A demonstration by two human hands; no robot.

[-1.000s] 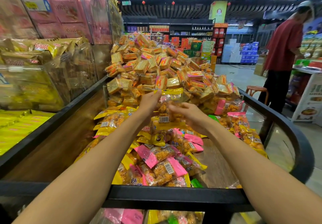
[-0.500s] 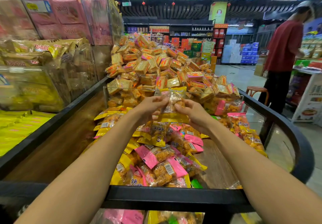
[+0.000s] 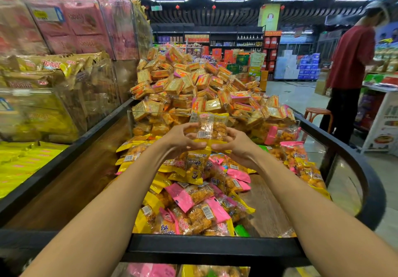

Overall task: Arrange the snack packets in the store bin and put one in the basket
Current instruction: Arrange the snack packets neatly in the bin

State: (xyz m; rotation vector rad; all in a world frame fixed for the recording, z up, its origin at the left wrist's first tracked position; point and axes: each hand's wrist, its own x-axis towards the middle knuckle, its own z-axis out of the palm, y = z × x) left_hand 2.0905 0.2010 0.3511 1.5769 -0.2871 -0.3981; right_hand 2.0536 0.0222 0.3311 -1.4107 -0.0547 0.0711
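Both arms reach forward; the left hand (image 3: 179, 139) and right hand (image 3: 235, 145) pinch one yellow-edged clear snack packet (image 3: 212, 129) upright, barcode visible, above the packet pile (image 3: 193, 190) in the bin (image 3: 211, 244).

One head-worn wide-angle view, looking forward and down over the near rim of the store bin (image 3: 215, 247).

The camera sits close above the bin's near edge, both forearms reaching away from it to the left hand (image 3: 181, 139) and right hand (image 3: 238, 145) near the bin's middle. It faces along the bin toward its far end and the aisle beyond; the frame's edges bend and blur, so the left shelves are probably nearer than they seem.
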